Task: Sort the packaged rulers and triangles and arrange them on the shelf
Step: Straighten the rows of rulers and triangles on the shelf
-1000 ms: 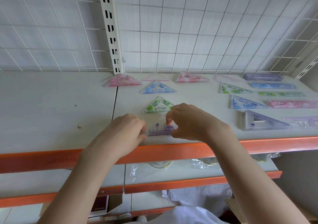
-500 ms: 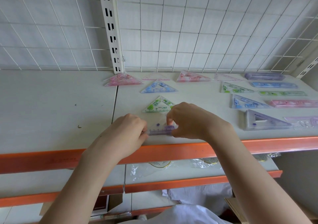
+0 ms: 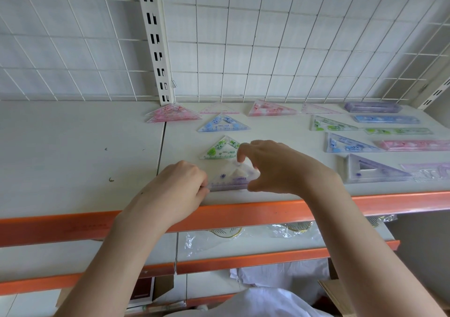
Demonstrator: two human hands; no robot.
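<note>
The single head-worn camera looks forward and down from close in front of the shelf (image 3: 73, 160), facing its wire grid back panel (image 3: 267, 48) squarely.

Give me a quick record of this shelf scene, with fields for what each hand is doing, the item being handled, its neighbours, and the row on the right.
left hand: pinches the left corner of the purple triangle
right hand: arched over the triangle's right part, fingers curled, thumb at its lower edge
purple triangle: flat on the shelf, near the front edge
behind it: green triangle, then blue triangle
right side: long rulers lined up front to back
lower shelf: clear plastic bags
</note>
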